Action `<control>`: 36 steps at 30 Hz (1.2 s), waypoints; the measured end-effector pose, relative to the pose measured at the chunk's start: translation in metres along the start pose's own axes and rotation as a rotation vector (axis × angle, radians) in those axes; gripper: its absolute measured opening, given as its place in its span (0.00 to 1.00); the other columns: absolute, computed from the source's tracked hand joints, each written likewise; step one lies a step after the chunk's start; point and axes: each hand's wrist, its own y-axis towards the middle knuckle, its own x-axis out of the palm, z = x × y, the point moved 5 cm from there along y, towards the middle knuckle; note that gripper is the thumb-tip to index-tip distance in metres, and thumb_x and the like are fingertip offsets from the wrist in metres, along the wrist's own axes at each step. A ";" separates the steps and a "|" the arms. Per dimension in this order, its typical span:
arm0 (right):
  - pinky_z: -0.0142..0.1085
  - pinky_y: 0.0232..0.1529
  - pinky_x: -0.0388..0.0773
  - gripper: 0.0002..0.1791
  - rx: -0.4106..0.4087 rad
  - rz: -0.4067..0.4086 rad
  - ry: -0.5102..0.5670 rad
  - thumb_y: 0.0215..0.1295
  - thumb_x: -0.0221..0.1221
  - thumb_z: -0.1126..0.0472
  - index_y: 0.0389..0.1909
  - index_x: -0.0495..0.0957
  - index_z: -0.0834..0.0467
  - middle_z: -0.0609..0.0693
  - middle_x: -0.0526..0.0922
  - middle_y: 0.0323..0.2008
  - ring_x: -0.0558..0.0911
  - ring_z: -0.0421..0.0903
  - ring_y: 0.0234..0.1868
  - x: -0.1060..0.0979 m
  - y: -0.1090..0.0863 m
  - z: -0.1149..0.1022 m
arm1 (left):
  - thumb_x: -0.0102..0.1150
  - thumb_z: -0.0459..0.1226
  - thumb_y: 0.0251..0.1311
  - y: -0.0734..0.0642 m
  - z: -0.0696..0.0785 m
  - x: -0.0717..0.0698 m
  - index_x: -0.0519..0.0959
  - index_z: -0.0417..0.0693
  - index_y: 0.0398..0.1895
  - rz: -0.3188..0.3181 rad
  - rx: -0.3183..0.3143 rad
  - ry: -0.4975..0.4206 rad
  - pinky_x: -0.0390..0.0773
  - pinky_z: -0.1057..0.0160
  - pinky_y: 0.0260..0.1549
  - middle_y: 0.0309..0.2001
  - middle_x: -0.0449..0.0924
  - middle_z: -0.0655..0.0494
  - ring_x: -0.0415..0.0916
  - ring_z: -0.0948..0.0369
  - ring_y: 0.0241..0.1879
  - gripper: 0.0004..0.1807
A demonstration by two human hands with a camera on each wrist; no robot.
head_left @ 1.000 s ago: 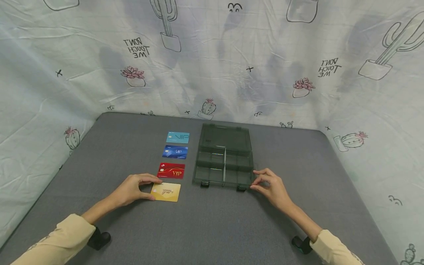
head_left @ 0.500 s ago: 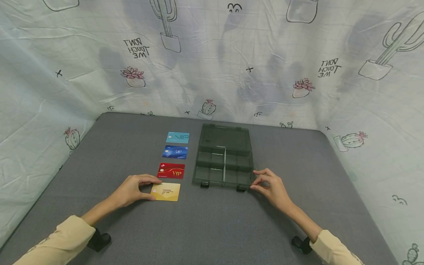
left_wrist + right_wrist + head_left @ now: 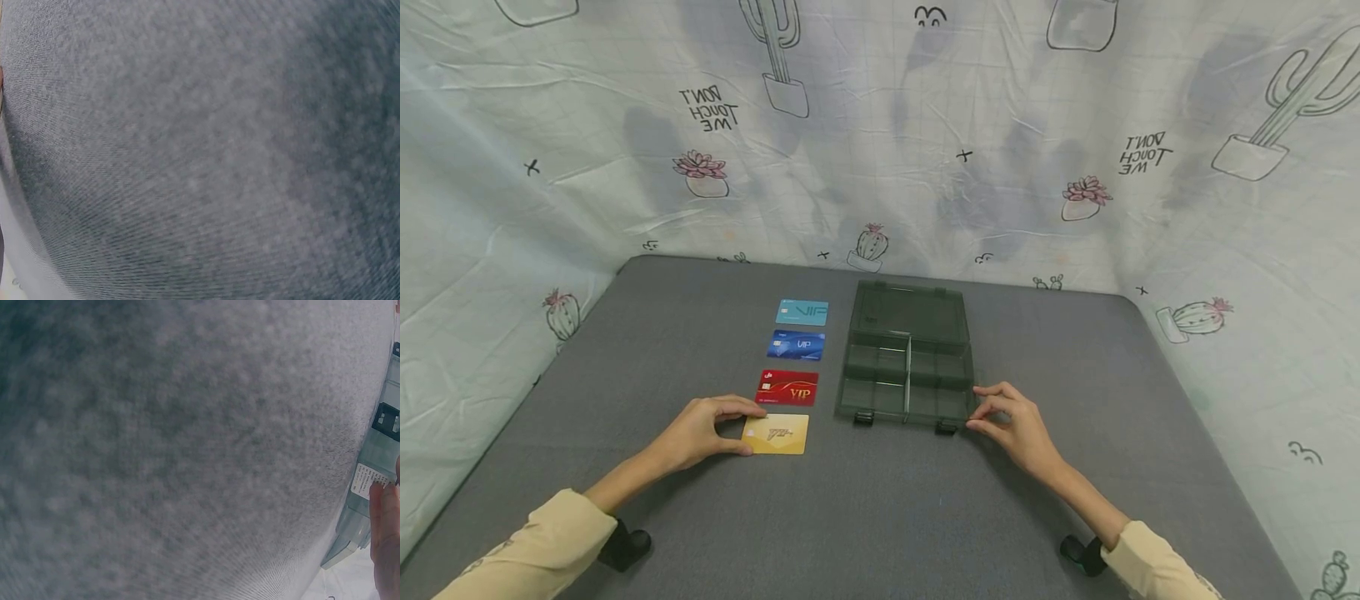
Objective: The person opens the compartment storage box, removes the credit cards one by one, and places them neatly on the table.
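My left hand (image 3: pixel 703 429) has its thumb and a fingertip at the left end of a gold card (image 3: pixel 778 435), pinching it at its lower and upper edges. The card lies on the grey cloth. Farther back in a column are a red VIP card (image 3: pixel 787 387), a dark blue VIP card (image 3: pixel 797 345) and a light blue VIP card (image 3: pixel 802 312). With bent fingers my right hand (image 3: pixel 1015 429) grips the near right corner of a dark see-through plastic box (image 3: pixel 908 379). Its lid lies folded back. In the right wrist view, fingertips (image 3: pixel 377 494) reach the box's labelled side.
The box's tray is split into compartments by a pale divider (image 3: pixel 909 377), and two black latches (image 3: pixel 864 417) sit on its front. A grey cloth (image 3: pixel 880 517) covers the table. Behind it and at both sides hangs a white curtain (image 3: pixel 850 167) with cactus drawings.
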 end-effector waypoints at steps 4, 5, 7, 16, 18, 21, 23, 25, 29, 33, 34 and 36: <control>0.40 0.30 0.83 0.12 -0.007 -0.004 0.000 0.44 0.71 0.73 0.23 0.80 0.56 0.60 0.79 0.40 0.80 0.59 0.44 -0.001 0.001 0.000 | 0.78 0.37 0.40 0.000 0.002 0.001 0.83 0.44 0.48 -0.007 0.022 0.028 0.74 0.48 0.51 0.48 0.81 0.50 0.76 0.49 0.50 0.26; 0.41 0.30 0.82 0.12 -0.010 -0.007 -0.004 0.44 0.71 0.73 0.23 0.80 0.56 0.59 0.79 0.40 0.80 0.59 0.44 -0.001 0.001 0.000 | 0.77 0.37 0.40 0.000 0.003 0.001 0.83 0.44 0.48 -0.010 0.030 0.039 0.75 0.48 0.51 0.48 0.81 0.51 0.76 0.50 0.50 0.26; 0.42 0.31 0.82 0.12 -0.017 -0.012 -0.009 0.43 0.71 0.74 0.23 0.80 0.56 0.59 0.79 0.39 0.80 0.60 0.44 -0.002 0.001 0.001 | 0.77 0.37 0.41 0.000 0.004 0.001 0.83 0.45 0.48 -0.019 0.047 0.060 0.74 0.46 0.50 0.48 0.81 0.51 0.76 0.51 0.50 0.26; 0.43 0.31 0.82 0.12 -0.007 -0.035 -0.027 0.44 0.71 0.73 0.23 0.81 0.55 0.58 0.79 0.38 0.80 0.58 0.46 -0.004 0.003 0.002 | 0.76 0.36 0.42 0.002 0.008 0.000 0.82 0.43 0.49 -0.045 0.073 0.085 0.74 0.47 0.50 0.49 0.80 0.50 0.75 0.50 0.50 0.26; 0.43 0.31 0.82 0.11 -0.005 -0.039 -0.030 0.45 0.71 0.72 0.23 0.81 0.55 0.58 0.79 0.37 0.80 0.58 0.47 -0.004 0.004 0.002 | 0.77 0.36 0.42 0.002 0.007 0.000 0.82 0.42 0.49 -0.047 0.074 0.084 0.75 0.47 0.50 0.48 0.80 0.50 0.75 0.50 0.50 0.26; 0.44 0.32 0.82 0.09 -0.010 -0.044 -0.042 0.46 0.71 0.70 0.23 0.81 0.56 0.58 0.79 0.37 0.80 0.58 0.47 -0.003 0.005 0.002 | 0.77 0.36 0.42 0.002 0.006 0.000 0.82 0.41 0.48 -0.050 0.078 0.084 0.74 0.47 0.50 0.48 0.80 0.50 0.76 0.49 0.50 0.26; 0.44 0.33 0.82 0.08 -0.010 -0.052 -0.052 0.46 0.71 0.70 0.23 0.81 0.56 0.58 0.79 0.38 0.81 0.56 0.46 -0.003 0.006 0.001 | 0.77 0.35 0.42 0.002 0.006 -0.001 0.82 0.41 0.48 -0.051 0.080 0.090 0.75 0.47 0.50 0.48 0.80 0.49 0.76 0.49 0.50 0.26; 0.43 0.34 0.82 0.08 -0.008 -0.068 -0.073 0.46 0.71 0.70 0.24 0.82 0.57 0.59 0.79 0.39 0.82 0.53 0.42 -0.003 0.008 -0.001 | 0.77 0.35 0.41 0.002 0.006 -0.002 0.83 0.41 0.48 -0.050 0.084 0.098 0.75 0.47 0.50 0.49 0.80 0.49 0.75 0.49 0.50 0.25; 0.38 0.32 0.82 0.09 0.007 -0.131 -0.132 0.47 0.71 0.72 0.26 0.82 0.57 0.61 0.79 0.44 0.82 0.47 0.33 -0.007 0.009 -0.005 | 0.76 0.37 0.43 0.002 0.008 -0.002 0.82 0.43 0.49 -0.023 0.106 0.086 0.75 0.46 0.49 0.50 0.79 0.49 0.75 0.49 0.51 0.26; 0.38 0.33 0.81 0.12 0.019 -0.193 -0.121 0.53 0.68 0.70 0.40 0.82 0.61 0.62 0.78 0.49 0.83 0.50 0.36 -0.014 0.004 -0.005 | 0.72 0.35 0.49 0.003 0.008 -0.008 0.77 0.41 0.57 0.075 0.137 0.089 0.73 0.42 0.51 0.56 0.75 0.45 0.72 0.46 0.56 0.29; 0.39 0.34 0.82 0.15 0.026 -0.201 -0.107 0.55 0.67 0.70 0.45 0.81 0.63 0.62 0.78 0.50 0.83 0.52 0.38 -0.017 0.002 -0.005 | 0.71 0.34 0.51 0.003 0.008 -0.011 0.74 0.40 0.60 0.111 0.141 0.108 0.71 0.41 0.52 0.58 0.73 0.43 0.69 0.44 0.58 0.31; 0.44 0.38 0.82 0.20 0.055 -0.206 -0.104 0.60 0.64 0.67 0.54 0.76 0.65 0.62 0.76 0.54 0.81 0.56 0.45 -0.023 -0.005 -0.002 | 0.68 0.34 0.54 0.004 0.007 -0.018 0.67 0.41 0.67 0.171 0.133 0.168 0.65 0.36 0.55 0.64 0.66 0.39 0.63 0.40 0.62 0.35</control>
